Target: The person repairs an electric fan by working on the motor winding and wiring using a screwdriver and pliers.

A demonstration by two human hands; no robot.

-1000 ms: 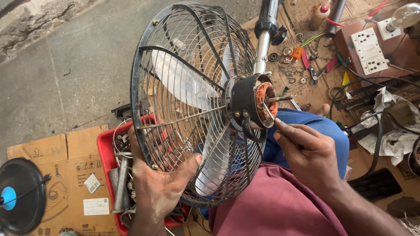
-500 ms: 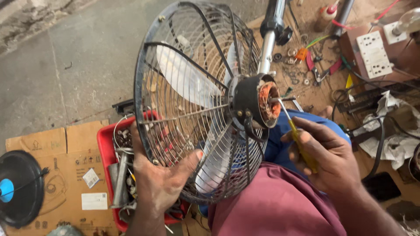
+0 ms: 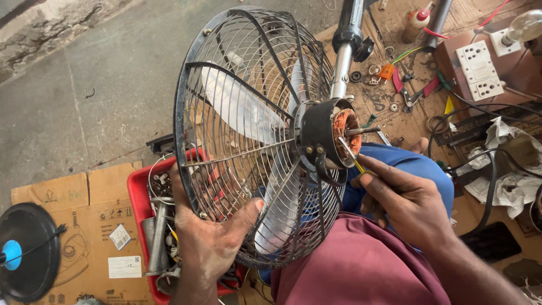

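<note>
The right hand [image 3: 403, 206], gripping a yellow-handled screwdriver [image 3: 351, 157], has shifted its tip back into the motor's copper windings [image 3: 343, 125], suggesting probing continues, while the left hand [image 3: 212, 240] clasps the fan guard [image 3: 248, 135].

Your right hand [image 3: 409, 206] covers the screwdriver [image 3: 351, 157] handle — only shaft and a yellow sliver show. The black round cover [image 3: 28, 251] is cut off at the left edge; red tray [image 3: 138, 192] contents sit behind the fan guard [image 3: 248, 130] — indistinct.

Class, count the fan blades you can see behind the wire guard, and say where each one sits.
3. One blade points to the upper left, one points up behind the guard, and one points down near the left hand. None seems hidden.
</note>
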